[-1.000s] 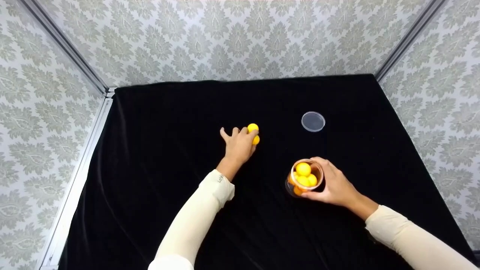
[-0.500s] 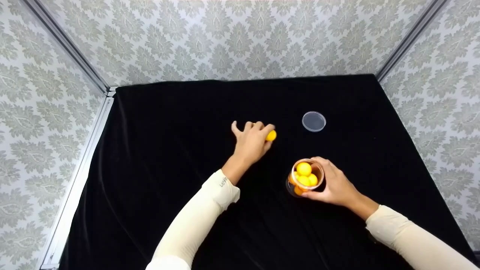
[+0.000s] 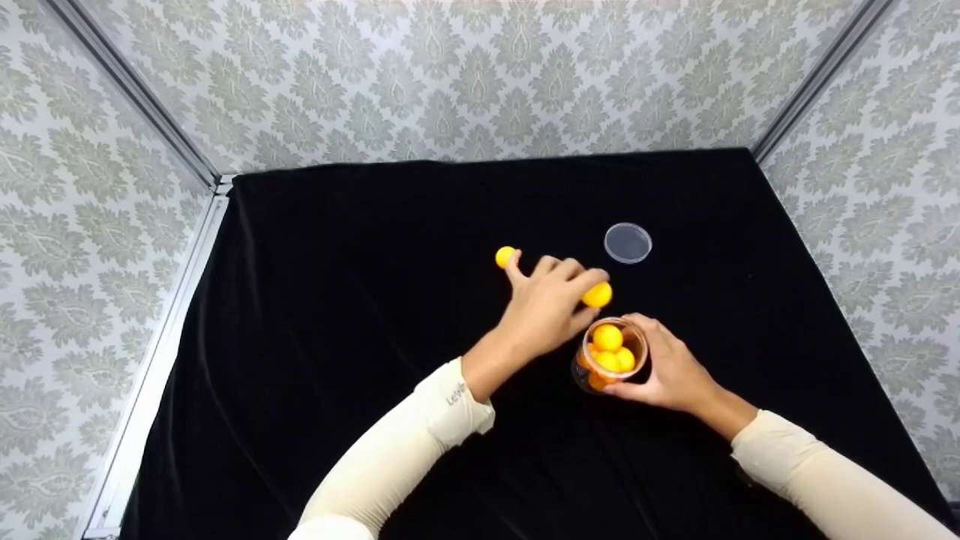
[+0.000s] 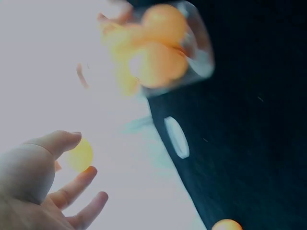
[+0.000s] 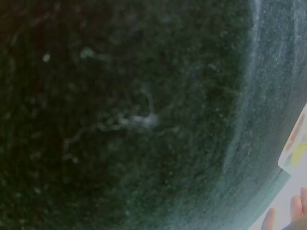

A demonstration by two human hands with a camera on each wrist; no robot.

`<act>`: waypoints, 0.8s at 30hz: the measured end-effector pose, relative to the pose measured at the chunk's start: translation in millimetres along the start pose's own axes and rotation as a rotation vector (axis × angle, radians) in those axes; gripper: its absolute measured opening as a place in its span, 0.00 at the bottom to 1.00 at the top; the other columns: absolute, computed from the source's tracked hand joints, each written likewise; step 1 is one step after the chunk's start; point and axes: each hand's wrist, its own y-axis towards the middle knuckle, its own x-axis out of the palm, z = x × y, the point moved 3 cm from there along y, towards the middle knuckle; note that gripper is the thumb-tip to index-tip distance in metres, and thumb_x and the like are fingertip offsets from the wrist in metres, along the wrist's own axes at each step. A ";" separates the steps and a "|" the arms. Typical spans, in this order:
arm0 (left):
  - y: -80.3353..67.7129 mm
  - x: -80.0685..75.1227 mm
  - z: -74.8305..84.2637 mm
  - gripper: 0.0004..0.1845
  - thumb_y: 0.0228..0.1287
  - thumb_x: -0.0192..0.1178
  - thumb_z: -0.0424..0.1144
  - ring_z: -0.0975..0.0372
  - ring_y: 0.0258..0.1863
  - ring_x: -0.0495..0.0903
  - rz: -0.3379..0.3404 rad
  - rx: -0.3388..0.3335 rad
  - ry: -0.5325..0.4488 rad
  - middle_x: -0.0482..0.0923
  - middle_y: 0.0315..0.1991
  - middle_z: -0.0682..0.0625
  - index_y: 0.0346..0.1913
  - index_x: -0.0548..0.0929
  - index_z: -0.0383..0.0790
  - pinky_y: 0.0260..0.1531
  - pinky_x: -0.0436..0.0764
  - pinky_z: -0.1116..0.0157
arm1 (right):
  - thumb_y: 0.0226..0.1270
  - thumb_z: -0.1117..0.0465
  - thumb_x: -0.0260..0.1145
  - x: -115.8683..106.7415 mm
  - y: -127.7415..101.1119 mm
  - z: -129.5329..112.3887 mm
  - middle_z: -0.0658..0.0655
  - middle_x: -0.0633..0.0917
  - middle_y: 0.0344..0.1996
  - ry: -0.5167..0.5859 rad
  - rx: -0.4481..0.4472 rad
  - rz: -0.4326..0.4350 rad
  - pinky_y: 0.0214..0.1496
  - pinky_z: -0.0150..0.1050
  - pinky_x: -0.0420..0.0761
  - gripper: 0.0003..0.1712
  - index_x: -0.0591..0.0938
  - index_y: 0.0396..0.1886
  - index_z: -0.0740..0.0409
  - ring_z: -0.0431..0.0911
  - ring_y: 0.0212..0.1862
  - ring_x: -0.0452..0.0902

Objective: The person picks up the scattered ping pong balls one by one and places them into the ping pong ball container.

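My left hand [image 3: 556,301] pinches a yellow ball [image 3: 598,295] between thumb and forefinger, just above and left of the mouth of a clear jar [image 3: 609,357]. The jar holds several yellow balls and my right hand [image 3: 667,367] grips its side on the black cloth. In the left wrist view the held ball [image 4: 80,155] sits at my fingertips, with the jar [image 4: 160,48] ahead. Another yellow ball [image 3: 505,256] lies on the cloth behind my left hand. The right wrist view shows mostly dark cloth.
A clear round lid [image 3: 628,243] lies flat on the black cloth [image 3: 337,300] beyond the jar, also visible as the lid [image 4: 176,137] in the left wrist view. Patterned walls enclose the table on three sides, and a metal rail [image 3: 161,337] runs along the left edge.
My left hand has carried one yellow ball rightward and nearer, from the cloth's middle to the jar's mouth. The second ball stayed on the cloth. The right hand and jar have not moved.
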 end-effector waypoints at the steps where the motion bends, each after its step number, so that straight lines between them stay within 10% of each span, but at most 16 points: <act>1: -0.6 -1.7 5.1 0.22 0.65 0.66 0.53 0.59 0.53 0.77 -0.002 0.016 -0.006 0.82 0.49 0.59 0.61 0.80 0.62 0.63 0.58 0.29 | 0.34 0.42 0.88 0.0 0.3 0.0 0.57 0.80 0.59 0.002 -0.001 -0.002 0.68 0.24 0.68 0.62 0.71 0.70 0.62 0.50 0.58 0.80; 13: -16.3 -1.1 48.1 0.25 0.64 0.65 0.58 0.61 0.55 0.76 -0.084 0.148 0.014 0.81 0.50 0.61 0.64 0.77 0.65 0.65 0.57 0.30 | 0.34 0.42 0.88 -0.3 -1.2 -0.3 0.56 0.82 0.51 -0.015 -0.028 0.018 0.56 0.32 0.78 0.58 0.73 0.64 0.63 0.47 0.50 0.81; 24: -22.4 3.4 56.4 0.28 0.64 0.66 0.58 0.62 0.56 0.76 -0.117 0.173 -0.001 0.80 0.52 0.60 0.66 0.75 0.66 0.66 0.57 0.30 | 0.36 0.41 0.87 -0.5 -0.2 -1.9 0.53 0.80 0.62 0.034 0.032 -0.022 0.70 0.23 0.65 0.63 0.70 0.73 0.55 0.49 0.60 0.79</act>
